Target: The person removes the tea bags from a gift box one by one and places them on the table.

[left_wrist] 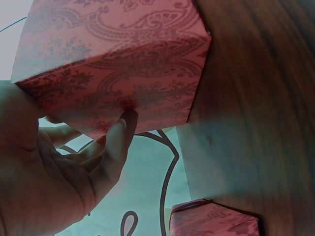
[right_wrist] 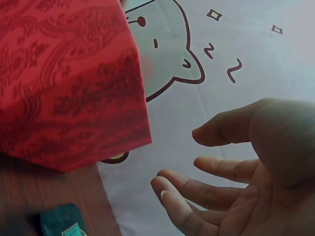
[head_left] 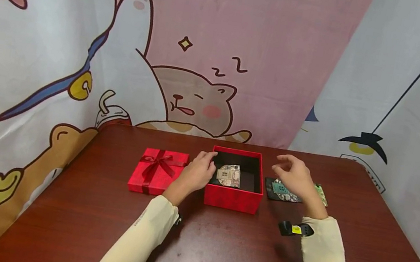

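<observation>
A red gift box [head_left: 231, 199] with a black inside stands lidless on the table, holding a floral packet [head_left: 229, 175] with a small label. My left hand [head_left: 197, 170] grips the box's left wall at the rim; in the left wrist view a fingertip [left_wrist: 129, 118] presses the patterned outer wall, and some fingers are partly hidden. To the right of the box my right hand [head_left: 293, 176] hovers above a dark packet [head_left: 281, 190] with a teal label. Nothing lies between its spread, slightly bent fingers [right_wrist: 206, 194] in the right wrist view.
The red lid [head_left: 158, 172] with a dark red ribbon bow lies left of the box. A yellow-green packet [head_left: 321, 195] is partly hidden behind the right wrist. A printed cloth [head_left: 279, 68] hangs behind the brown table [head_left: 223, 253].
</observation>
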